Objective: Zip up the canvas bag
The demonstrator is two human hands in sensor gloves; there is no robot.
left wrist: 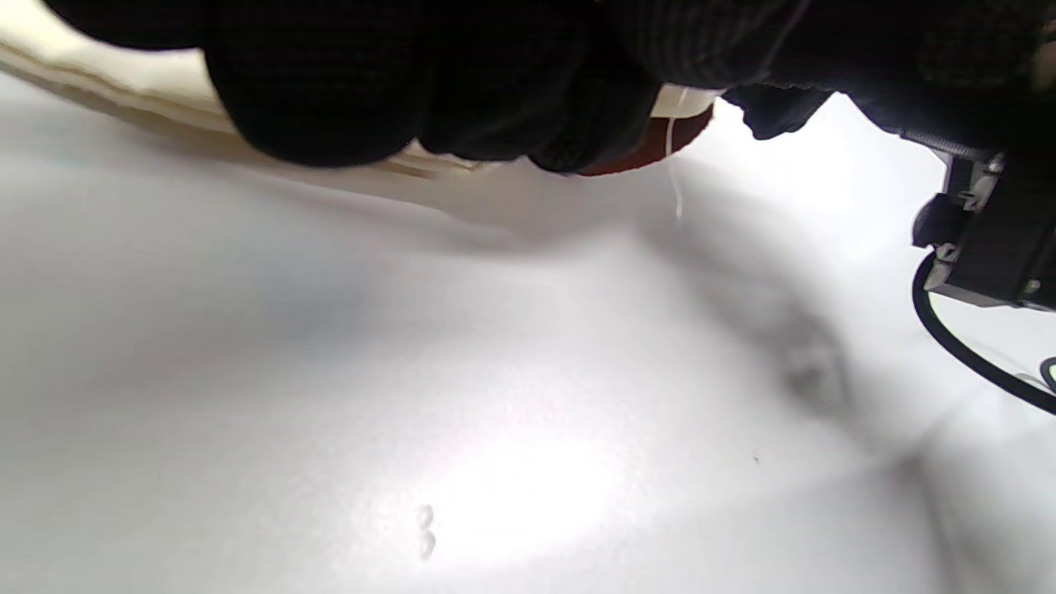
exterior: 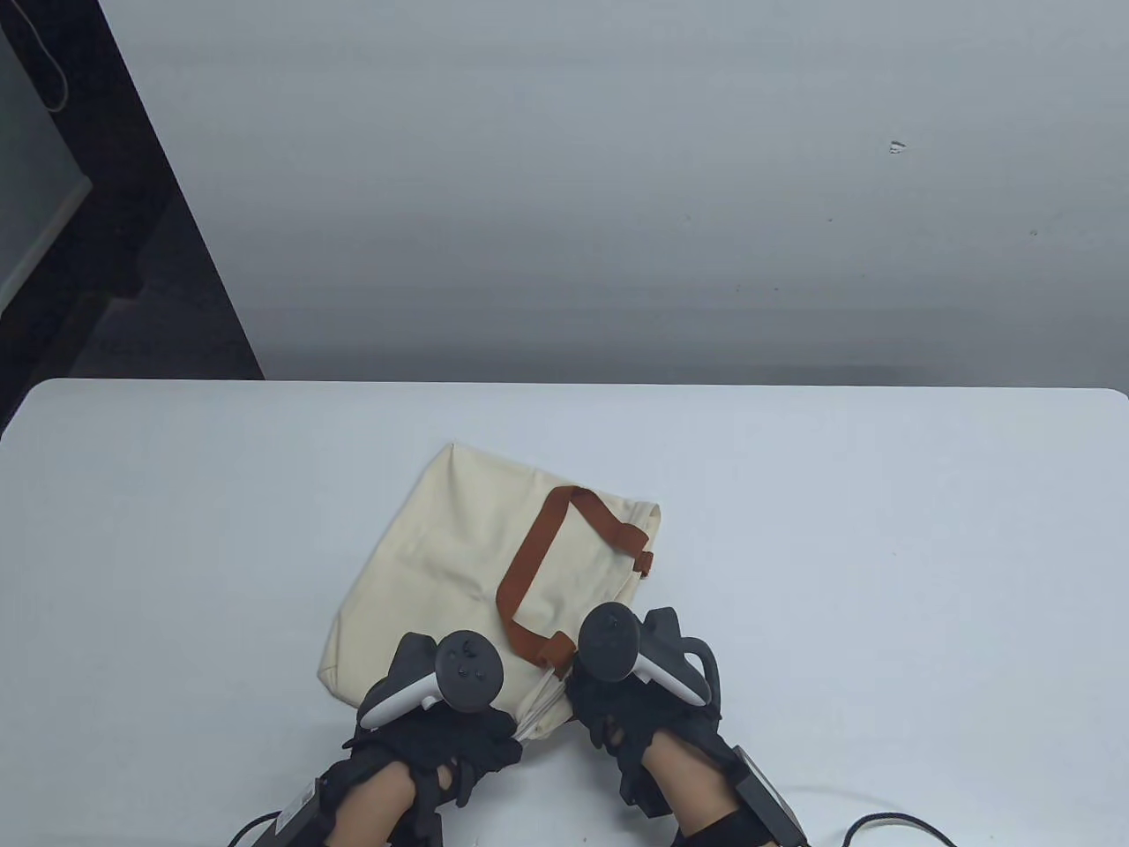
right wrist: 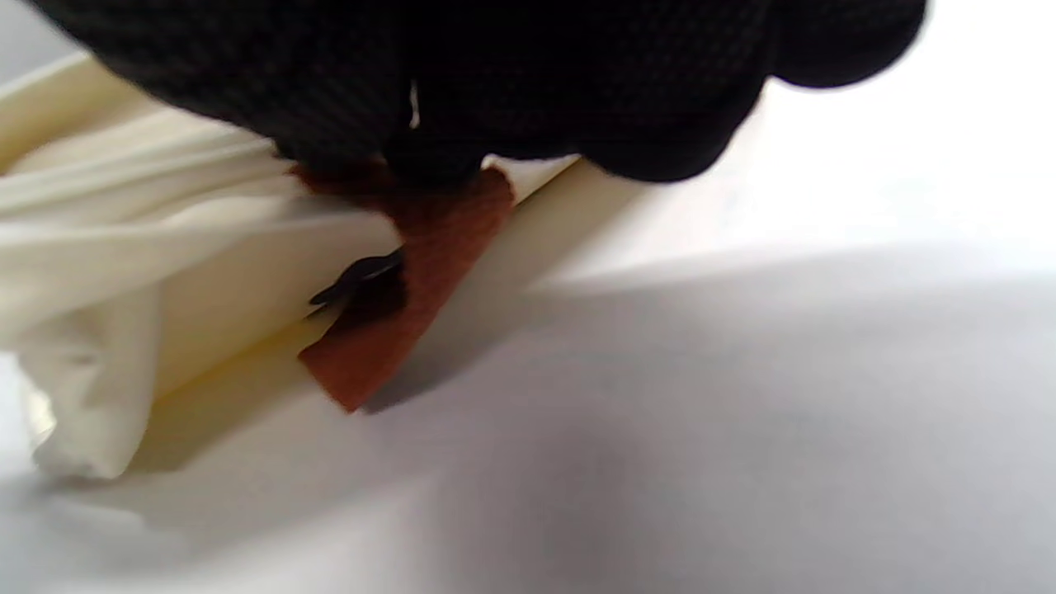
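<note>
A cream canvas bag (exterior: 441, 565) with a brown handle (exterior: 529, 565) lies flat on the white table (exterior: 882, 573). Its mouth faces the near right. My left hand (exterior: 494, 745) grips the bag's bunched near corner; in the left wrist view its curled fingers (left wrist: 330, 91) cover the cream edge (left wrist: 124, 107). My right hand (exterior: 582, 697) holds the mouth edge just to the right, by the brown strap end (right wrist: 396, 330). In the right wrist view a small black zipper pull (right wrist: 356, 279) sticks out beside the strap, just below my fingers (right wrist: 495, 91).
A black cable (exterior: 891, 825) trails from my right wrist at the table's near edge. The right wrist's sensor box (left wrist: 982, 264) shows in the left wrist view. A grey wall stands behind the table and a dark gap at the far left.
</note>
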